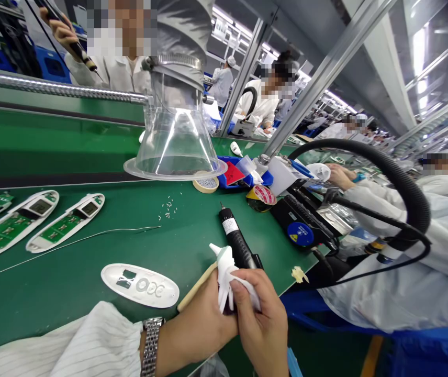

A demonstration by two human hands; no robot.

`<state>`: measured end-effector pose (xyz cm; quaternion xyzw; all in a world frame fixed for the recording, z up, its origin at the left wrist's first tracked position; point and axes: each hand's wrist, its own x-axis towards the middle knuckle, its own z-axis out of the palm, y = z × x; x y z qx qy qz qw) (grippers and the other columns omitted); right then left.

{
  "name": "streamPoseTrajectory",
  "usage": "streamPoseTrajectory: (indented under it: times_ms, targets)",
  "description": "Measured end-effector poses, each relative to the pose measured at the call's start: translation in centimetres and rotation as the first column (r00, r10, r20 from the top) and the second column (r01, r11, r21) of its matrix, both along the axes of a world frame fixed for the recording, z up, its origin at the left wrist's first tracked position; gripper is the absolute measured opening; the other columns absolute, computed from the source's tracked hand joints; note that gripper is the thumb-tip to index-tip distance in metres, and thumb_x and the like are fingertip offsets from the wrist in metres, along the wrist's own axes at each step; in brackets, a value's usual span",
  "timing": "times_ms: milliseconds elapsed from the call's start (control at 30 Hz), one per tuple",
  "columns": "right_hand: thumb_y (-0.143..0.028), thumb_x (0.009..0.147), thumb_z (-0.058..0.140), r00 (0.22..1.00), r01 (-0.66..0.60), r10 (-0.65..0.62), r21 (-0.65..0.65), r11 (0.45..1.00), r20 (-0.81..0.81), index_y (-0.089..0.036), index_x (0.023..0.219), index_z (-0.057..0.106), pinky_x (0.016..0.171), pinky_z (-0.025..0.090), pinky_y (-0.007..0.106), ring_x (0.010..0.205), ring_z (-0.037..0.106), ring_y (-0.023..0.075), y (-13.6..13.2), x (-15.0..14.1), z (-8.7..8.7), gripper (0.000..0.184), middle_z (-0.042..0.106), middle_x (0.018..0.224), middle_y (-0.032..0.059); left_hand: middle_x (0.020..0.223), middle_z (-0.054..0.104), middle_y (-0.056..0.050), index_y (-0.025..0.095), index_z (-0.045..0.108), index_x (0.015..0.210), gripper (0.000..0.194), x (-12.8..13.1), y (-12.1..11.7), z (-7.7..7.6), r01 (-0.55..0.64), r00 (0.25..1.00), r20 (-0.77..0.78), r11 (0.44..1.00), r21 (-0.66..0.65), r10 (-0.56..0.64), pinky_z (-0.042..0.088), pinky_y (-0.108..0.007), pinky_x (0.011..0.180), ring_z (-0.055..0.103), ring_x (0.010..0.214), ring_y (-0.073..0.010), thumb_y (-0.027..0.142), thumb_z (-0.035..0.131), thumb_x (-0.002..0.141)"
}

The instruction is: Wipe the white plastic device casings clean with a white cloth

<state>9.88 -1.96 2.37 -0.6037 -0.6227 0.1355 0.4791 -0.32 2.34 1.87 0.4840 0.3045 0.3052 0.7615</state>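
**white plastic piece held between both hands at the tabletop's near edge**

the small white plastic piece [223,275] sits closed between the hands, low and slightly right of centre in the head view, partly wrapped in a white wipe [243,287]. its long axis stands roughly upright in view, the pointed tip leaning up and left, away from the person. the right hand [262,320] lies nearer, its fingers curled over the wipe. the left hand [196,325] cups it from the left, a wooden stick [197,286] running up from that hand towards the piece. fingers and wipe hide the piece's lower part, and where the stick ends cannot be made out.

a black electric screwdriver [237,243] lies just beyond on the green tabletop [70,293], a white oval panel [140,285] to the left. a co-worker's white sleeve [404,251] fills the right.
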Motion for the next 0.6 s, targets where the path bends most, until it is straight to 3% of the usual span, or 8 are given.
streamPoseTrajectory:
  times_ms: [133, 300, 467, 600]
  targets:
    - [-0.015, 0.086, 0.049, 0.996, -0.086, 0.086, -0.015, 0.996, 0.002, -0.022, 0.088, 0.058, 0.063, 0.044, 0.023, 0.071, 0.056, 0.0149, -0.09, -0.13, 0.09, 0.011, 0.058, 0.08, 0.0014, 0.082, 0.056, -0.002, 0.016, 0.04, 0.1, 0.041, 0.08, -0.18, 0.02, 0.03, 0.999, 0.033, 0.995, -0.094, -0.027, 0.048, -0.027, 0.07, 0.057, 0.08, -0.017, 0.011, 0.061, 0.066]
    - [-0.016, 0.087, 0.048, 0.999, -0.037, 0.036, -0.024, 0.999, -0.004, -0.021, 0.087, 0.058, 0.064, 0.044, 0.024, 0.073, 0.056, 0.0153, 0.12, 0.13, 0.13, 0.011, 0.057, 0.08, 0.0021, 0.087, 0.057, -0.002, 0.016, 0.042, 0.1, 0.041, 0.11, -0.14, 0.08, -0.027, 0.998, -0.049, 1.0, -0.007, 0.026, 0.046, -0.025, 0.072, 0.055, 0.08, -0.0158, 0.01, 0.062, 0.065]
    - [-0.015, 0.086, 0.049, 0.995, -0.102, 0.103, -0.036, 0.994, 0.012, -0.021, 0.088, 0.059, 0.063, 0.044, 0.024, 0.071, 0.056, 0.0156, -0.2, 0.14, 0.27, 0.012, 0.057, 0.08, 0.0024, 0.081, 0.055, -0.001, 0.016, 0.041, 0.1, 0.038, 0.15, -0.17, -0.18, 0.006, 1.0, -0.009, 0.999, -0.044, -0.006, 0.046, -0.024, 0.066, 0.055, 0.076, -0.015, 0.012, 0.06, 0.067]
    - [-0.017, 0.086, 0.049, 0.999, -0.04, 0.04, -0.043, 0.998, -0.004, -0.021, 0.085, 0.059, 0.063, 0.044, 0.024, 0.073, 0.056, 0.016, -0.38, 0.23, 0.47, 0.011, 0.058, 0.08, 0.0026, 0.089, 0.055, -0.004, 0.016, 0.042, 0.102, 0.038, 0.26, -0.45, -0.6, -0.03, 0.997, -0.064, 0.997, 0.066, 0.034, 0.046, -0.028, 0.073, 0.055, 0.084, -0.0185, 0.015, 0.06, 0.068]
